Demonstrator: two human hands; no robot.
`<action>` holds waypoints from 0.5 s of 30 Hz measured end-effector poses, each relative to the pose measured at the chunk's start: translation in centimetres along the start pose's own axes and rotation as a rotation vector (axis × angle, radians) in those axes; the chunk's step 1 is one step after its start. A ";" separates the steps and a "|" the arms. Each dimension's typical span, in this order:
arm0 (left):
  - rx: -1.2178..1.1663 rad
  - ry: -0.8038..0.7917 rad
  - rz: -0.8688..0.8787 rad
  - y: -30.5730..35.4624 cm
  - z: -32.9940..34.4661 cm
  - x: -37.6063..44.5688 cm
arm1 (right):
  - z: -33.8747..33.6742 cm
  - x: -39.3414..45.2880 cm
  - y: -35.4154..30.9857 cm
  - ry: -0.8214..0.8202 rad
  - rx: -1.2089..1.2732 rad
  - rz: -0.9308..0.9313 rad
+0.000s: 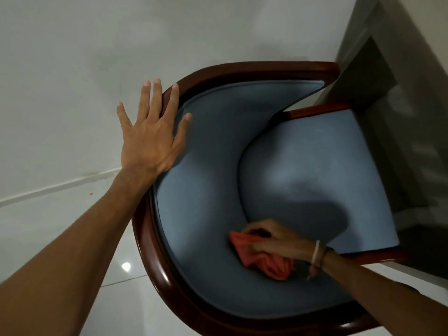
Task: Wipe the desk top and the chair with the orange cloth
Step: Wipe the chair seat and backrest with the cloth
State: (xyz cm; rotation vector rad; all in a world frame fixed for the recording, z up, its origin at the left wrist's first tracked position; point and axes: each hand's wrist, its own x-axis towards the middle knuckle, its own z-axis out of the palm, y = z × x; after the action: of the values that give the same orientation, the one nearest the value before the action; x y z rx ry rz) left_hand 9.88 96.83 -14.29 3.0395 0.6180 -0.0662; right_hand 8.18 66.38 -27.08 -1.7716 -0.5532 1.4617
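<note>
Blue-upholstered armchair [315, 166] with dark wood rim, seen from above on white tiled floor [48, 238]. Left hand [150, 141] spread flat, bracing curved backrest rim. Right hand [274, 243] clamped on orange cloth [266, 260], pressed into backrest padding beside seat crease. Advisable: overlapping strokes, steady pressure, chair kept braced.

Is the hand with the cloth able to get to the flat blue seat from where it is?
Probably yes. The right hand presses the orange cloth on the padded back, right beside the seat. Nothing lies on the seat, and the left hand is far off on the chair's rim.
</note>
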 end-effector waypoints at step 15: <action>-0.003 0.033 0.015 -0.5 0.8 0.3 | 6.3 7.5 -6.8 0.458 0.272 -0.049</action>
State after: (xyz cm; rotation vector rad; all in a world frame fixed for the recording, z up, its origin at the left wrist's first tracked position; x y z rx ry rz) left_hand 9.94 97.32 -15.14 3.0476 0.5964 -0.0141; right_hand 4.93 77.83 -26.88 -1.7776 -0.1502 0.9944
